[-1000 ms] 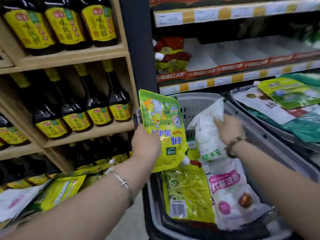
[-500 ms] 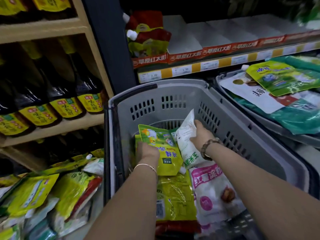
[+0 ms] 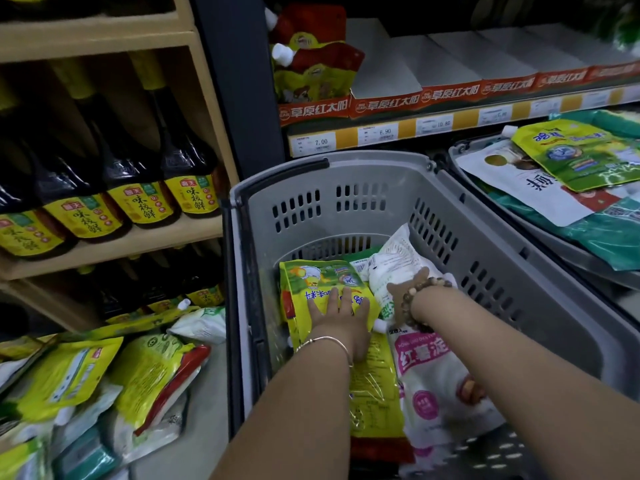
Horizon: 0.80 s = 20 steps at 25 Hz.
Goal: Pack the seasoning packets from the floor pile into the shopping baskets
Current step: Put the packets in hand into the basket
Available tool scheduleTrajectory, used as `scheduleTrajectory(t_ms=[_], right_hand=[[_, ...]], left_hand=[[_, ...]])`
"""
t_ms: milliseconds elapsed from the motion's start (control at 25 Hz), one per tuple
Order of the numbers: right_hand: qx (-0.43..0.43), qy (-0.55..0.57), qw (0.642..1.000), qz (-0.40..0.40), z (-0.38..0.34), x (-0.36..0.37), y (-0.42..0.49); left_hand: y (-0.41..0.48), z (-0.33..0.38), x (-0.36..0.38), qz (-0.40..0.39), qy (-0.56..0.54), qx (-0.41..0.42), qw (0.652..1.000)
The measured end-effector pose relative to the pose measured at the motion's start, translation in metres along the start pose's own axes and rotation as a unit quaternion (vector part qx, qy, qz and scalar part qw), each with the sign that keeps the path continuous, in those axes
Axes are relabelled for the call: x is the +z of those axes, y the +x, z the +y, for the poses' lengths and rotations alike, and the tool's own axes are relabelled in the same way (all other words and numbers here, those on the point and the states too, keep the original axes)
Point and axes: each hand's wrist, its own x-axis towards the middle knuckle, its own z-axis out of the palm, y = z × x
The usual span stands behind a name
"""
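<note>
While the yellow-green packet (image 3: pixel 322 289) lies flat in the grey basket (image 3: pixel 346 181) at center frame, the left hand (image 3: pixel 341 323) presses it with straight, spread fingers (image 3: pixel 332 297). The right hand (image 3: pixel 403 296) sits on a white packet (image 3: pixel 391 261) just beside it, fingers hidden, so can't tell its grip. There's a packet pile (image 3: pixel 145 372) on the floor lower left, sauce bottles (image 3: pixel 187 161) above.

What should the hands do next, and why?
Probably lift both hands out of the grey plastic basket. The left hand lies flat on the yellow-green packet, the right hand rests on the white packet, and both packets lie inside on top of others. Many packets in the floor pile wait to be packed.
</note>
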Motion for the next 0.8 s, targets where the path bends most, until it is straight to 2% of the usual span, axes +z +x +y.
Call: scheduleTrajectory(t_ms=[80, 200, 280, 480, 800], right_hand=[[0.000, 0.017, 1.000, -0.006, -0.002, 0.017, -0.001], [-0.006, 0.014, 0.998, 0.064, -0.008, 0.038, 0.011], [-0.017, 0.005, 0.996, 0.092, -0.009, 0.043, 0.021], [-0.053, -0.039, 0.996, 0.068, 0.002, 0.036, 0.036], [-0.055, 0.015, 0.998, 0.018, 0.002, 0.032, 0.037]], left_hand=[[0.001, -0.002, 0.002, 0.021, -0.007, -0.031, 0.999], [0.001, -0.003, 0.002, 0.059, -0.014, -0.105, 0.993], [0.004, -0.005, 0.002, 0.063, -0.029, -0.124, 0.990], [0.005, -0.012, 0.001, 0.020, -0.065, -0.107, 0.992], [0.007, -0.015, 0.003, -0.013, -0.075, -0.101, 0.992]])
